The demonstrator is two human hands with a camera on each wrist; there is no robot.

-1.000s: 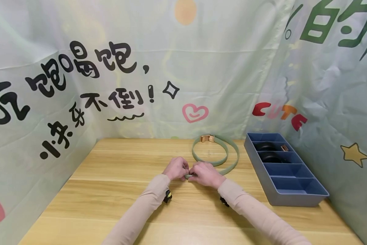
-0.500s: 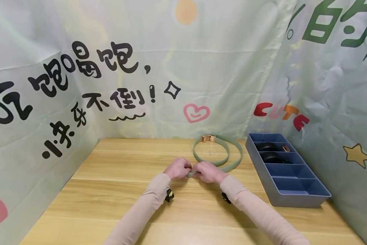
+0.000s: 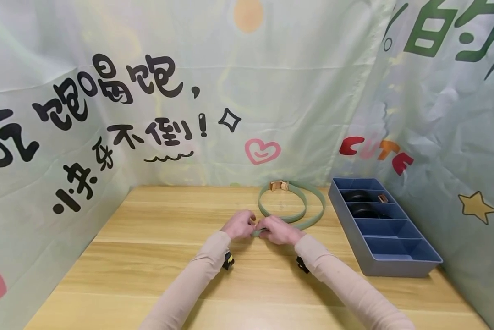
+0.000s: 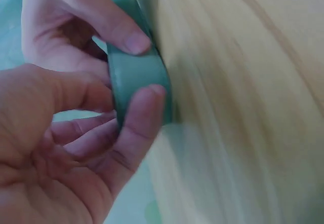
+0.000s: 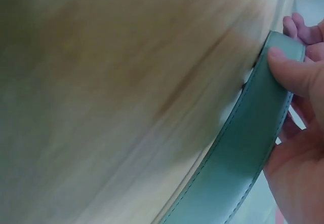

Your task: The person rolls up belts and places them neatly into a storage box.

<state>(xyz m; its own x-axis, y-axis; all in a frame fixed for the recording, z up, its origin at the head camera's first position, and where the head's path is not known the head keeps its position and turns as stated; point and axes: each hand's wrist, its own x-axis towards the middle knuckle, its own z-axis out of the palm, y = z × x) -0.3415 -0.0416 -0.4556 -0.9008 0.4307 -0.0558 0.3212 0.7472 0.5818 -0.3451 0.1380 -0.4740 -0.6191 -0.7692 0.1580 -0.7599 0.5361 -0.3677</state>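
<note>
A sage-green leather belt [image 3: 314, 222] with a rose-gold buckle [image 3: 279, 185] stands on edge on the wooden table, wound in wide loose loops. Both hands meet at its near end, where the strap bends into a tight curl [image 4: 139, 74]. My left hand [image 3: 238, 225] has its thumb and a finger about this curl, one fingertip on the strap's outer face. Just to the right, my right hand [image 3: 279, 230] pinches the strap. Its thumb [image 5: 288, 72] lies flat on the stitched outer face in the right wrist view, with other fingers behind the strap. The belt's very tip is hidden by the hands.
A blue-grey divided tray [image 3: 403, 269] stands at the right side of the table [image 3: 156, 275]. Black coiled belts [image 3: 364, 211] lie in two of its compartments, one showing a rose-gold buckle [image 3: 382, 198]. Printed fabric [image 3: 205, 151] walls off the back and sides.
The belt's outer loop has spread slightly to the right. My fingers have shifted a little at the curled end; both hands stay in nearly the same place, and the tray is unchanged.
</note>
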